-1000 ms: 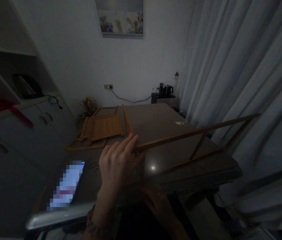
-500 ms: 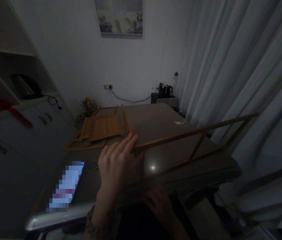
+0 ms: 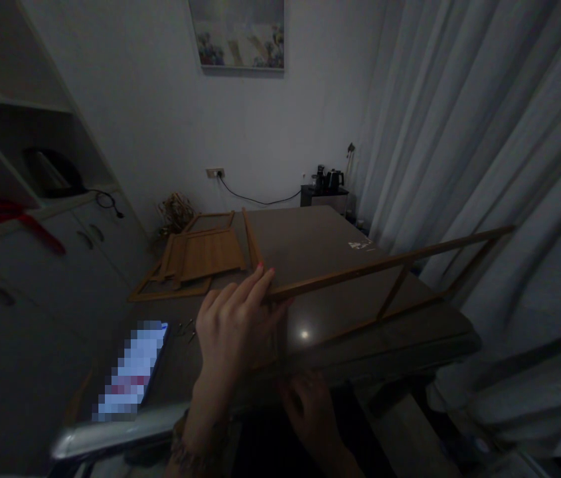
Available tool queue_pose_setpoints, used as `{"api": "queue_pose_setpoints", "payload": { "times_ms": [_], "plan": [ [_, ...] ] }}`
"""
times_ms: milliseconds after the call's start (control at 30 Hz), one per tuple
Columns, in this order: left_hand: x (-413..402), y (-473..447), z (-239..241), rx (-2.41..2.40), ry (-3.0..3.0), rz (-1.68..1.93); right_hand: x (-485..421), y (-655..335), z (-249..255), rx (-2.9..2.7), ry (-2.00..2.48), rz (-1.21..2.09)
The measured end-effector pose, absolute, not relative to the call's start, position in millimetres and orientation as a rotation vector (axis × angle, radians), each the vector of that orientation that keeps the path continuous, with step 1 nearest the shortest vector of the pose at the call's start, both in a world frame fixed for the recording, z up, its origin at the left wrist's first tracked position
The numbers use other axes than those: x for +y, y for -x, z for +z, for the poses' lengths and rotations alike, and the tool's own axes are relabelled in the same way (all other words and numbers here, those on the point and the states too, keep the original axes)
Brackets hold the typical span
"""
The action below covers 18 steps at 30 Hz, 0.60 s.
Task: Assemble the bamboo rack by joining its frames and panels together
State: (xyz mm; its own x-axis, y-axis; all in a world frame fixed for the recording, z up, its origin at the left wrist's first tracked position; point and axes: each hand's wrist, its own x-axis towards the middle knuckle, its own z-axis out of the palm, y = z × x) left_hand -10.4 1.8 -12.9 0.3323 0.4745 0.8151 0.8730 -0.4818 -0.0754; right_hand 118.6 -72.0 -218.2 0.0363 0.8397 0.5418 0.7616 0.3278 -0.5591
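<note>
My left hand (image 3: 233, 328) grips the near end of a long wooden frame (image 3: 390, 282), thumb and fingers closed on its top rail. The frame stands on edge on the dark table (image 3: 310, 245) and reaches out to the right past the table's corner. My right hand (image 3: 310, 405) is low in the shadow at the table's near edge, beneath the frame's end; its fingers are dim and I cannot make out whether they hold anything. Small screws (image 3: 186, 327) lie on the table left of my left hand.
More wooden frames and a slatted panel (image 3: 200, 255) lie at the table's far left. A lit phone (image 3: 133, 368) rests near the front left edge. Cabinets and shelves (image 3: 26, 265) stand on the left, curtains (image 3: 484, 166) on the right, a kettle stand (image 3: 327, 186) behind.
My right hand has shifted slightly up toward the table's near edge under the frame. My left hand and the frame have stayed in place.
</note>
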Motion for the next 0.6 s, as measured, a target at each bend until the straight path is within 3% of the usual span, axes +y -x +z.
{"api": "queue_pose_setpoints", "payload": {
  "times_ms": [333, 600],
  "plan": [
    [1.5, 10.0, -11.3, -1.194, 2.102, -1.036, -77.9, -109.6, -206.4, -1.405, 1.535, 0.824],
    [1.3, 9.5, -12.6, -1.191, 2.089, -1.009, -78.3, -109.2, -222.1, -1.527, 1.518, 0.506]
  ]
}}
